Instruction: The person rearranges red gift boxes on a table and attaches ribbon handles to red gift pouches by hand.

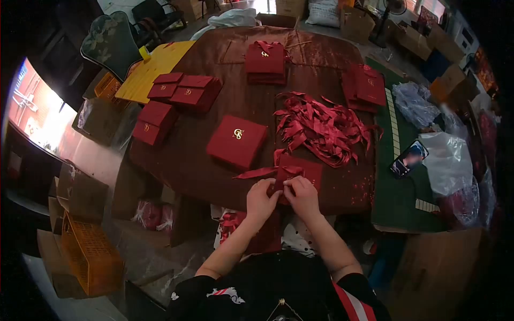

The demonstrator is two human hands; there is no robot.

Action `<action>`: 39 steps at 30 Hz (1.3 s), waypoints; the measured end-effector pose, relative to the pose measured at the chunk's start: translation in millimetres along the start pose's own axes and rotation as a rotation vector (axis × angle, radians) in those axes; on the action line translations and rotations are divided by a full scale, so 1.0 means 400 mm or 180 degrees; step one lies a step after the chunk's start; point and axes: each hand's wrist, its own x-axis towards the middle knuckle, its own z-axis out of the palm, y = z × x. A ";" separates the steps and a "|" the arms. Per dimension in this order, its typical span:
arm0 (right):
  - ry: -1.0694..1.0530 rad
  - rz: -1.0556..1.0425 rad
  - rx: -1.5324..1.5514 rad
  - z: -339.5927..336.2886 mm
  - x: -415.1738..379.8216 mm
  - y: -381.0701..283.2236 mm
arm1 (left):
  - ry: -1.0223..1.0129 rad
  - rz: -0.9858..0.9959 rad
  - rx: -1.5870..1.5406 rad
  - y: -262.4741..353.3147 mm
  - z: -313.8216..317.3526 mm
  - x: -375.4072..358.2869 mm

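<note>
**Two-handed work at twelve o'clock**

Your left hand (261, 199) and right hand (301, 196), both curled, meet over the near side of a red bag (312, 174) lying on the brown table (187, 147), directly before you; what each grips cannot be told. A ribbon (257, 173) trails toward ten o'clock. Beyond the bag, a ribbon heap (321, 127) lies at one o'clock; a box-shaped red parcel (235, 144) lies at eleven.

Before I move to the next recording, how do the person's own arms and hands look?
The left hand and right hand are ungloved, with nothing visible around the wrists. The black short-sleeved top carries red and white striping toward the right arm and a white-and-red motif toward the left.
</note>
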 end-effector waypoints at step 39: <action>-0.1093 0.0132 -0.0366 0.052 0.077 0.085 | -0.0157 0.0049 -0.0356 -0.011 0.070 -0.002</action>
